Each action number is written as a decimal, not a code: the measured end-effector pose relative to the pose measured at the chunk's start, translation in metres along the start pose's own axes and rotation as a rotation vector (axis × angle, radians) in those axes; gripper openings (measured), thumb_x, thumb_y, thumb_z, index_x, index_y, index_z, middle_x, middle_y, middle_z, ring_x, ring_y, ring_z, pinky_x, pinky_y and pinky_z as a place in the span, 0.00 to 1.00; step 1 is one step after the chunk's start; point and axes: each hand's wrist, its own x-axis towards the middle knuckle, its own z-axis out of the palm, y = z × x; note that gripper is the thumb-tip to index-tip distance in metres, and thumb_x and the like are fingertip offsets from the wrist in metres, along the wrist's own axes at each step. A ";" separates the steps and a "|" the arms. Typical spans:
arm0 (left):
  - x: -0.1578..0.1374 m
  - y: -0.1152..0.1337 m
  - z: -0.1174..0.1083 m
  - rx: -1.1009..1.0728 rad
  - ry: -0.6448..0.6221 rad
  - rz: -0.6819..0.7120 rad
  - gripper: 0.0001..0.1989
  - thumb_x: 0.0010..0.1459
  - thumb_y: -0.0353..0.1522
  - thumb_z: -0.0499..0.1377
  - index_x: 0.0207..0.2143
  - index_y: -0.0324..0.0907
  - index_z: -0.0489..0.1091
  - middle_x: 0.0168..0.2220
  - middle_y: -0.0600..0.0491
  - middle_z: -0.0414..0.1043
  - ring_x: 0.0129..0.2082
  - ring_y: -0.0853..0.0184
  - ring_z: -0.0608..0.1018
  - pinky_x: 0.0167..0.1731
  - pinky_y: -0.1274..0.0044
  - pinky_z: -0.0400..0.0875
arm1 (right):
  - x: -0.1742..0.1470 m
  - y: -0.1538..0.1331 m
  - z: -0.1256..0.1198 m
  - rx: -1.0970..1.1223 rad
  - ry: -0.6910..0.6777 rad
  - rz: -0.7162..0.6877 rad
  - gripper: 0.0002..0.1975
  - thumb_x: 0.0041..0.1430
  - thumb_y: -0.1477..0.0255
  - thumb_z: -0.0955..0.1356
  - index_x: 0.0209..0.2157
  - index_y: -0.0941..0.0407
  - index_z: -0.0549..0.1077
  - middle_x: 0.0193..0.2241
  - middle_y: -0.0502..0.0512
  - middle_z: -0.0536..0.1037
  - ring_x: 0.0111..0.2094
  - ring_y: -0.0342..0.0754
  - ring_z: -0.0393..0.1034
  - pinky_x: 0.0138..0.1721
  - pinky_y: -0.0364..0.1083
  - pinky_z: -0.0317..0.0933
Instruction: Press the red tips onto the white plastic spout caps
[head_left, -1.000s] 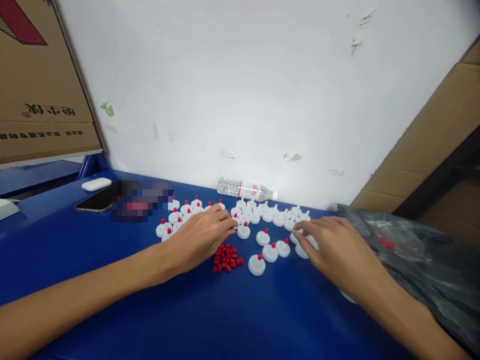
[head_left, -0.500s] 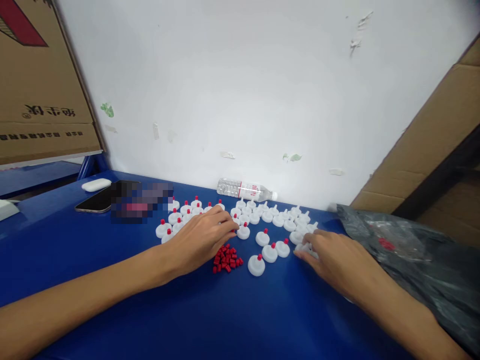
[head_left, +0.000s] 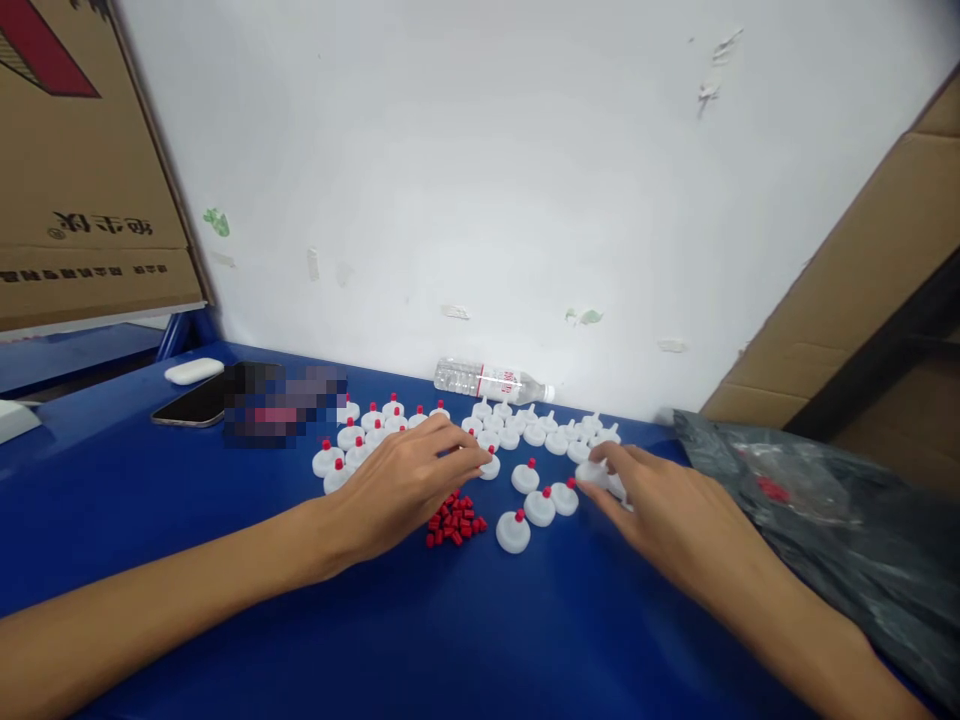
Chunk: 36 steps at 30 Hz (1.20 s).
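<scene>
My right hand is closed at the fingertips on a white round nozzle cap, at the right end of the group. More white pieces lie partly hidden behind those fingers. My left hand hovers over the middle with its fingers bent and drawn together; whatever they hold is hidden. Close to its fingertips stands a white nozzle cap with a red tip. Just below that hand lies a pile of small red tip covers. Several red-tipped nozzle caps stand nearby, and several bare-spouted ones stand behind.
A plastic bottle lies against the white wall. Dark plastic sheeting with a clear bag covers the table's right side. At the left are a phone, a white case and a cardboard box.
My left hand has shifted slightly to the right, its fingertips nearing a red-tipped cap. My right fingers have moved a little left and up, onto a white cap.
</scene>
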 end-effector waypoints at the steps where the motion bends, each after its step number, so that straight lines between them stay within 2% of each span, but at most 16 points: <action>1: 0.000 0.001 0.000 0.001 0.010 0.007 0.11 0.65 0.21 0.56 0.48 0.39 0.70 0.40 0.50 0.75 0.36 0.66 0.70 0.35 0.74 0.69 | 0.000 -0.001 -0.001 0.023 0.043 0.002 0.14 0.67 0.60 0.65 0.48 0.53 0.70 0.39 0.54 0.82 0.31 0.56 0.79 0.24 0.48 0.60; 4: 0.001 0.002 -0.001 0.026 0.052 0.030 0.10 0.66 0.22 0.56 0.48 0.40 0.71 0.39 0.51 0.75 0.34 0.67 0.70 0.34 0.74 0.67 | 0.000 -0.006 -0.004 0.120 0.145 -0.044 0.14 0.68 0.61 0.64 0.51 0.52 0.68 0.36 0.52 0.82 0.29 0.54 0.79 0.23 0.47 0.61; 9: 0.001 0.008 -0.004 0.033 0.060 0.049 0.14 0.67 0.21 0.54 0.50 0.42 0.70 0.40 0.51 0.75 0.36 0.66 0.72 0.38 0.72 0.65 | -0.005 -0.021 -0.009 0.213 0.296 -0.273 0.16 0.71 0.63 0.60 0.54 0.53 0.68 0.45 0.58 0.77 0.34 0.51 0.77 0.30 0.47 0.68; 13: -0.001 0.016 -0.005 -0.049 0.066 0.101 0.15 0.67 0.20 0.53 0.52 0.39 0.68 0.42 0.50 0.77 0.39 0.66 0.75 0.40 0.71 0.65 | -0.011 -0.033 -0.011 0.274 0.347 -0.409 0.16 0.70 0.65 0.61 0.55 0.55 0.68 0.42 0.58 0.74 0.31 0.47 0.74 0.31 0.46 0.69; 16: -0.002 0.021 -0.005 -0.074 0.078 0.134 0.14 0.66 0.20 0.54 0.52 0.37 0.67 0.42 0.48 0.78 0.40 0.65 0.76 0.41 0.70 0.65 | -0.013 -0.038 -0.012 0.303 0.396 -0.469 0.16 0.70 0.67 0.63 0.56 0.55 0.68 0.41 0.58 0.74 0.33 0.47 0.73 0.31 0.46 0.69; 25: -0.001 0.023 -0.003 -0.072 0.070 0.101 0.15 0.65 0.18 0.53 0.49 0.39 0.69 0.41 0.50 0.78 0.39 0.66 0.77 0.40 0.71 0.66 | -0.012 -0.040 -0.013 0.286 0.504 -0.517 0.16 0.71 0.67 0.64 0.57 0.56 0.69 0.39 0.57 0.75 0.31 0.46 0.73 0.28 0.44 0.68; 29: -0.001 0.023 -0.001 -0.072 0.110 0.114 0.13 0.67 0.20 0.53 0.51 0.39 0.67 0.39 0.51 0.78 0.37 0.67 0.77 0.38 0.72 0.67 | -0.011 -0.040 -0.012 0.292 0.533 -0.497 0.15 0.71 0.66 0.63 0.55 0.54 0.71 0.43 0.60 0.77 0.37 0.49 0.76 0.28 0.44 0.70; 33: 0.004 0.027 -0.004 0.005 0.121 0.088 0.09 0.70 0.27 0.53 0.50 0.38 0.67 0.36 0.50 0.78 0.35 0.66 0.76 0.36 0.72 0.69 | -0.011 -0.041 -0.012 0.365 0.539 -0.532 0.17 0.70 0.68 0.65 0.56 0.57 0.71 0.46 0.61 0.79 0.43 0.51 0.77 0.37 0.48 0.74; 36: 0.006 0.029 -0.007 0.025 0.087 0.057 0.08 0.72 0.30 0.51 0.45 0.39 0.69 0.34 0.51 0.76 0.34 0.66 0.75 0.37 0.73 0.70 | -0.012 -0.043 -0.012 0.442 0.582 -0.572 0.19 0.67 0.71 0.68 0.58 0.60 0.70 0.43 0.60 0.82 0.44 0.50 0.78 0.45 0.49 0.74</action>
